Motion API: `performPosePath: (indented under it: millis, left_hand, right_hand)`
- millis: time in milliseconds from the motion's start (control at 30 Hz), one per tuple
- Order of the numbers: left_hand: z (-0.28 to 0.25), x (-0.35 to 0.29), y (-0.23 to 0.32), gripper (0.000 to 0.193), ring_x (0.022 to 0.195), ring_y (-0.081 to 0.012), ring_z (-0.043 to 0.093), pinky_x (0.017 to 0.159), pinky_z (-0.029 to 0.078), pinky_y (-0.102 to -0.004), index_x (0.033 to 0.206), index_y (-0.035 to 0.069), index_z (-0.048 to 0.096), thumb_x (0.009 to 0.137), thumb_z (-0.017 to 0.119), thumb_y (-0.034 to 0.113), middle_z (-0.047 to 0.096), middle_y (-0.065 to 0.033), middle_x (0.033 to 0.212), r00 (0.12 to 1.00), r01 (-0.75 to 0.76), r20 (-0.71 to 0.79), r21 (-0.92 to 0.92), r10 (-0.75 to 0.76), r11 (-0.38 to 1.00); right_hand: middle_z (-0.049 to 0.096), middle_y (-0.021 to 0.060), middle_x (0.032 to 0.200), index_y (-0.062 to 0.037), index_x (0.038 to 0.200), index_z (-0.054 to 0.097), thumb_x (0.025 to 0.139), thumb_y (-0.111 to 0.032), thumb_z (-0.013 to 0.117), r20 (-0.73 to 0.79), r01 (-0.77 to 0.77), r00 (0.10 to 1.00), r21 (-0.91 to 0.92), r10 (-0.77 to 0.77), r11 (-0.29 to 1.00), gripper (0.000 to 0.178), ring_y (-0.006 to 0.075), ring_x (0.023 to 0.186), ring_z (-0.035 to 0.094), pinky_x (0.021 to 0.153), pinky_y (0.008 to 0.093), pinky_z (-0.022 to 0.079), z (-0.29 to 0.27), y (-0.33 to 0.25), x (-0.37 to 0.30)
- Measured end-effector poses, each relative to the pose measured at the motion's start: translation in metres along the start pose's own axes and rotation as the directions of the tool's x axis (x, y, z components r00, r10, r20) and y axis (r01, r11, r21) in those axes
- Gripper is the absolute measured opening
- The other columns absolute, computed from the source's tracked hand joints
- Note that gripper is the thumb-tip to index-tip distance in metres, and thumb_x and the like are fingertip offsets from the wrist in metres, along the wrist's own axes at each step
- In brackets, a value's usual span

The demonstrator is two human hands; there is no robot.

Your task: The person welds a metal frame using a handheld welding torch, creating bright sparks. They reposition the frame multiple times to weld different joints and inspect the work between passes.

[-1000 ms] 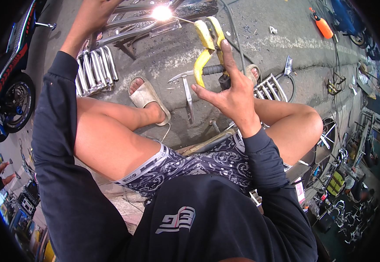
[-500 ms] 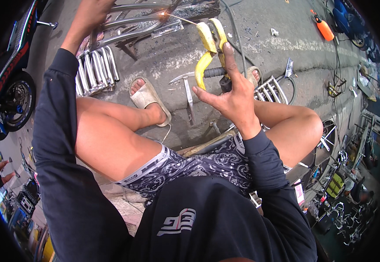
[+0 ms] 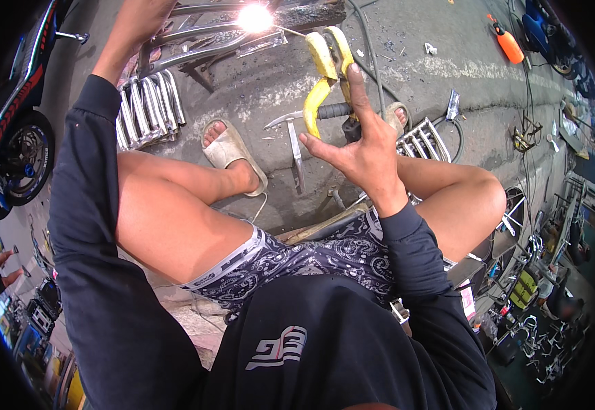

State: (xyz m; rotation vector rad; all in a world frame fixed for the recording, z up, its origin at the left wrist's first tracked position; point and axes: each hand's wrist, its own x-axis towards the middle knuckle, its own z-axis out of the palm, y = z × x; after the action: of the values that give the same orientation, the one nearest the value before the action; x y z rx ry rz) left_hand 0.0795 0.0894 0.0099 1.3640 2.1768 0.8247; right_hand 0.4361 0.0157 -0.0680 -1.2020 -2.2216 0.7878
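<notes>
Right hand, head view: the right hand is gripping a yellow electrode holder, thumb and index finger spreading around its handle.
Holder and fingers: the holder's jaws are sitting beyond the index fingertip; its curved yellow lever is ending beside the thumb tip.
Rod: a thin rod is reaching from the jaws toward a white glare on a metal tube frame.
Left hand: the left hand is reaching to the frame's near end; the upper edge is cutting off its fingers, so I cannot tell whether they are gripping.
Glare: the brightness is hiding the rod's tip and the metal beneath.
Under the palm: the right hand is covering its remaining fingers and part of the handle.
Ground: a hammer-like tool is lying between the sandals; shiny bent tubes are lying left of it.
</notes>
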Motion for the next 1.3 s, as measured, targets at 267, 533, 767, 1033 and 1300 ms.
performPosePath:
  millis: [267, 533, 767, 1033, 1300]
  left_hand:
    - [-0.002, -0.006, 0.001, 0.033, 0.081, -0.0147, 0.065, 0.076, 0.057, -0.0331, 0.109, 0.004, 0.066, 0.105, 0.070, 0.036, 0.074, -0.0076, 0.098, 0.996, -0.091, -0.015, 0.015, 0.091, 0.996]
    - [-0.002, -0.005, 0.002, 0.035, 0.086, -0.0178, 0.066, 0.081, 0.059, -0.0357, 0.113, 0.005, 0.064, 0.105, 0.070, 0.038, 0.072, -0.0099, 0.101, 1.000, -0.005, -0.025, -0.088, 0.003, 0.996]
    - [-0.002, -0.002, -0.008, 0.033, 0.086, -0.0174, 0.067, 0.079, 0.058, -0.0345, 0.112, 0.005, 0.064, 0.105, 0.070, 0.036, 0.074, -0.0098, 0.101, 0.998, -0.006, -0.055, -0.082, 0.001, 0.997]
    - [0.000, 0.008, -0.011, 0.027, 0.082, -0.0154, 0.065, 0.075, 0.057, -0.0333, 0.108, 0.005, 0.065, 0.106, 0.070, 0.032, 0.074, -0.0084, 0.098, 0.998, 0.036, -0.054, -0.087, -0.041, 0.996]
    - [-0.001, 0.000, 0.000, 0.029, 0.082, -0.0152, 0.064, 0.077, 0.057, -0.0330, 0.108, 0.005, 0.065, 0.106, 0.068, 0.034, 0.073, -0.0078, 0.097, 0.996, 0.082, -0.033, -0.060, -0.084, 0.995]
  right_hand:
    - [0.069, 0.0301, 0.136, -0.0065, 0.170, 0.030, 0.072, -0.036, 0.099, -0.015, 0.015, 1.000, 0.022, -0.015, 1.000, 0.123, 0.0365, 0.119, 0.074, 0.100, 0.0422, 0.060, 0.001, 0.001, 0.001]
    - [0.070, 0.0293, 0.136, -0.0065, 0.170, 0.029, 0.072, -0.036, 0.099, -0.075, 0.082, 0.994, 0.044, -0.079, 0.996, 0.124, 0.0350, 0.116, 0.076, 0.098, 0.0412, 0.060, 0.002, 0.003, 0.003]
    - [0.070, 0.0289, 0.136, -0.0070, 0.170, 0.029, 0.072, -0.036, 0.099, -0.022, 0.030, 0.999, 0.006, -0.029, 1.000, 0.124, 0.0359, 0.116, 0.075, 0.098, 0.0417, 0.060, 0.002, 0.002, 0.001]
    - [0.070, 0.0297, 0.135, -0.0068, 0.170, 0.030, 0.072, -0.036, 0.099, -0.029, 0.035, 0.999, 0.019, -0.034, 0.999, 0.123, 0.0368, 0.116, 0.075, 0.098, 0.0419, 0.060, 0.004, 0.002, 0.002]
    - [0.071, 0.0297, 0.133, -0.0053, 0.169, 0.030, 0.073, -0.035, 0.098, -0.024, 0.040, 0.999, 0.026, -0.040, 0.999, 0.122, 0.0354, 0.114, 0.076, 0.096, 0.0409, 0.061, 0.004, 0.003, 0.003]
